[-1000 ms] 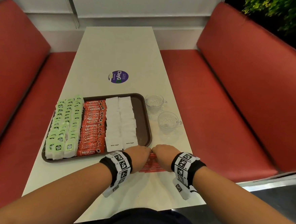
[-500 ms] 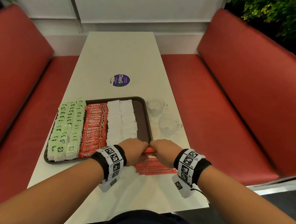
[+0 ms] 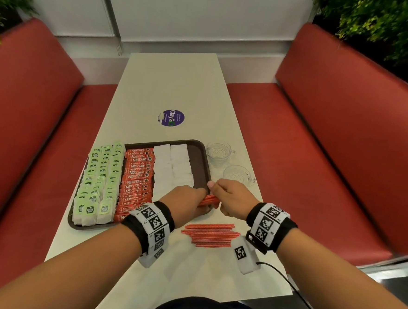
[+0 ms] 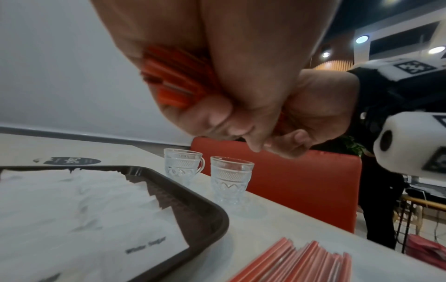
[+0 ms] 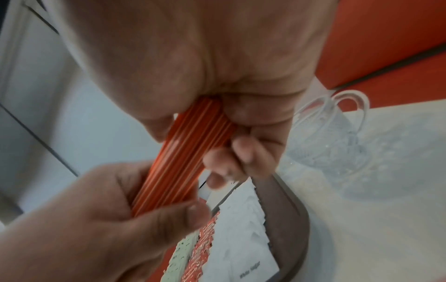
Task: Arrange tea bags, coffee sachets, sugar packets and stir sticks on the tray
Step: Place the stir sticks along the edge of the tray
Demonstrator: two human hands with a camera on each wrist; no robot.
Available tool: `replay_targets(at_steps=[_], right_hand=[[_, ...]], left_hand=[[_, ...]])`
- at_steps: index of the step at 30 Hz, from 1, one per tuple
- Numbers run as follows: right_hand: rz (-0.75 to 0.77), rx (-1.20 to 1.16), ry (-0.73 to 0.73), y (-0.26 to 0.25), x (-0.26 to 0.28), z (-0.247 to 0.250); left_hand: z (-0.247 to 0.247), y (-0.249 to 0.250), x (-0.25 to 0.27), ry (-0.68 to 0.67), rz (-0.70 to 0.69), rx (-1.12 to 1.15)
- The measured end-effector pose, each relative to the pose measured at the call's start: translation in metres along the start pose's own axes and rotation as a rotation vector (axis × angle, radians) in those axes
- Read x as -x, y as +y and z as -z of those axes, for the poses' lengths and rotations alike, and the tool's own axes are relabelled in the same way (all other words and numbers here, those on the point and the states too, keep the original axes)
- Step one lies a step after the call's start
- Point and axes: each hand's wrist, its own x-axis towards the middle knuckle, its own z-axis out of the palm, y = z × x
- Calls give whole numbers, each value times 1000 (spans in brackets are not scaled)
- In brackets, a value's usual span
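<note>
Both hands hold one bundle of orange stir sticks [image 3: 209, 199] above the near right corner of the brown tray [image 3: 200, 146]. My left hand [image 3: 187, 201] grips one end of the bundle [image 5: 169, 167], my right hand [image 3: 229, 197] the other end. On the tray lie rows of green tea bags [image 3: 100, 178], red coffee sachets [image 3: 137, 176] and white sugar packets [image 3: 173, 166]. A bare strip runs along the tray's right side. More stir sticks [image 3: 210, 234] lie loose on the table near me.
Two empty glass cups [image 3: 218, 153] [image 3: 239, 175] stand on the table just right of the tray. A purple round sticker [image 3: 171, 118] marks the table middle. Red bench seats flank the white table [image 3: 174, 80]; a cable trails from my right wrist.
Both hands have lifted a bundle of stir sticks off the pile and carried it away from me, up over the tray's near right corner. The rest of the pile stays on the table.
</note>
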Motion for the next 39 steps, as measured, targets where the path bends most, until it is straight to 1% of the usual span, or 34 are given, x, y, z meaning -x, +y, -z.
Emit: replay_targets(at_steps=[2,5,7,9,14,17,20,22,24,26,28,32,35,37,39], right_hand=[[-14,-72,13,-6,-1,-2],[-40,-206,-29,-9,1,-2],[-42,-276,-39,-9,1,-3],[-46,-340,-14,-11,-3,-5],[-53,-399,68,-20,-9,-5],[-61,-490,130,-24,-14,-2],[-34,-496,157,-29,-18,-3],[-26,-488,170,-34,-20,-8],[-6,-482,184,-39,-24,-13],[14,-462,209,-42,-29,-17],[24,-441,220,-41,-33,-19],[2,-387,211,-35,-40,-21],[-7,-335,203,-31,-45,-20],[10,-252,191,-28,-49,-17],[40,-127,152,-26,-52,-17]], left_hand=[[5,2,-2,32,22,51],[11,-2,-3,61,58,109],[14,-5,-2,86,69,217],[16,-8,-1,116,61,309],[23,-27,2,201,42,365],[24,-44,6,299,63,610],[24,-48,9,412,117,921],[25,-45,6,424,148,1097],[30,-40,2,430,165,1194],[37,-36,0,455,196,1212],[42,-36,-1,434,219,1172],[40,-42,1,335,246,821],[34,-49,1,289,201,609],[30,-56,0,157,130,475],[30,-61,1,-33,64,357]])
